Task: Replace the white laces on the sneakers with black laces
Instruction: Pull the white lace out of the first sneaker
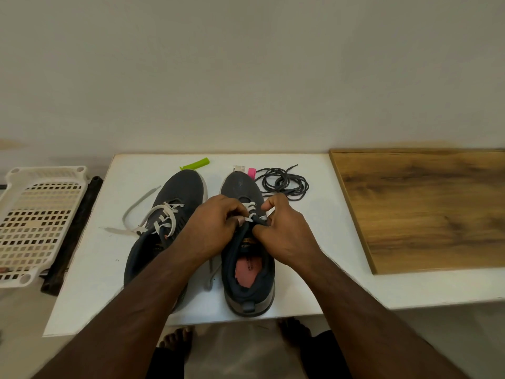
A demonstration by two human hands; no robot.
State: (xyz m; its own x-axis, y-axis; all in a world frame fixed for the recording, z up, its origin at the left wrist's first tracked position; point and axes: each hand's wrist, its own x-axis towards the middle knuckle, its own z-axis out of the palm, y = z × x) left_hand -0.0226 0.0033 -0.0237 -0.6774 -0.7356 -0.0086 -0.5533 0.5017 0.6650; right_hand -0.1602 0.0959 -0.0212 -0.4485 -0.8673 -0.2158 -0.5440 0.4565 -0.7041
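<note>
Two dark grey sneakers stand side by side on the white table [314,269], toes pointing away. The left sneaker [169,214] carries a loosened white lace [142,212] that trails out to the left. On the right sneaker [247,258], my left hand [216,228] pinches its white lace [250,207] at the eyelets. My right hand [281,231] grips the tongue and lace area from the right side. A coil of black laces [284,181] lies just beyond the right sneaker's toe.
A lime green object [195,164] and a pink and white tag [247,170] lie at the table's far edge. A wooden board [426,206] covers the right side. Left of the table sit a white perforated basket [35,222] and a dark bar [73,236].
</note>
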